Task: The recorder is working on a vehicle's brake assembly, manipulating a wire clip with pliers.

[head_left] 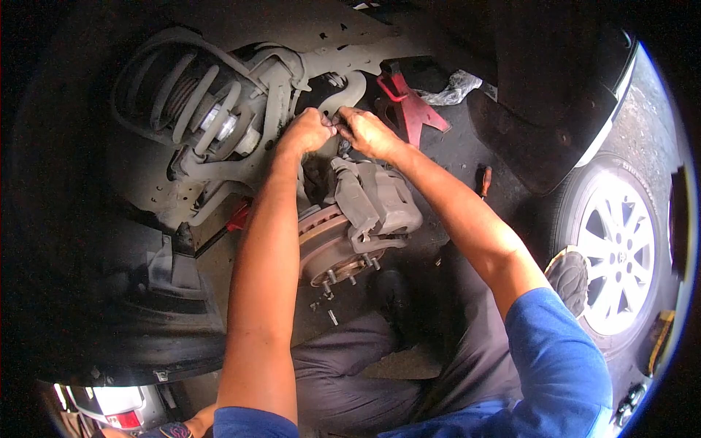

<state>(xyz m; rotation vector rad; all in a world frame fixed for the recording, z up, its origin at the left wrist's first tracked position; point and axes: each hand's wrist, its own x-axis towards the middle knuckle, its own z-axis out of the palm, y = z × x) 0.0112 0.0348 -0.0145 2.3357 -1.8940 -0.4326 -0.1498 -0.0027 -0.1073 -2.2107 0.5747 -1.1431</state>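
Note:
My left hand [309, 131] and my right hand [367, 134] meet behind the brake caliper, both with fingers closed. Their fingertips pinch together around something too small and too hidden to name. Just below and nearer to me is the grey brake caliper [376, 201], mounted over the rusty brake disc [319, 244], whose wheel studs point toward me. A thick curved grey suspension arm [348, 91] passes right behind the fingers. Left of my left hand stands the coil spring [196, 102] around its shock absorber.
A red jack stand [418, 117] stands beyond my right hand, beside crumpled clear plastic [456, 89]. An orange-handled tool [486, 180] lies right of my forearm. At the right a wheel [621, 248] has a dark glove [568, 279] against it. Another person's arm [201, 421] shows lower left.

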